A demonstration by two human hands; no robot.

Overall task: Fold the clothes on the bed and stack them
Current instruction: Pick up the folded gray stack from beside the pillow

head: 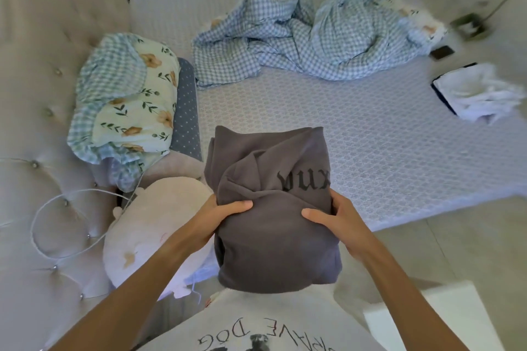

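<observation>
Both hands hold one grey top (273,208), close to the person's chest. On the left hand (219,216) the fingers (242,205) are curled over the near fold and grip it. On the right hand (333,219) the fingers (312,214) pinch the cloth from the other side. This grey top is folded into a thick bundle, with dark letters showing on one part. Its far end rests on the near edge of the bed (370,157), and the rest is held up in the hands.

I think this one is almost done (it looks folded, just not put down yet). No neat stack can be seen on the bed, so this may be the first piece of the pile.

Lots is left, I think. Far back on the bed lies a blue checked cloth (299,40), all crumpled and spread out; I cannot tell if it is clothes or bedding. On the right side of the bed a white crumpled cloth (482,94) sits on something dark and flat. It looks unfolded too.

To the left, near the padded headboard (42,94), sit a flowery pillow (134,97) and a round pink soft toy (154,231). These are not clothes to fold.
</observation>
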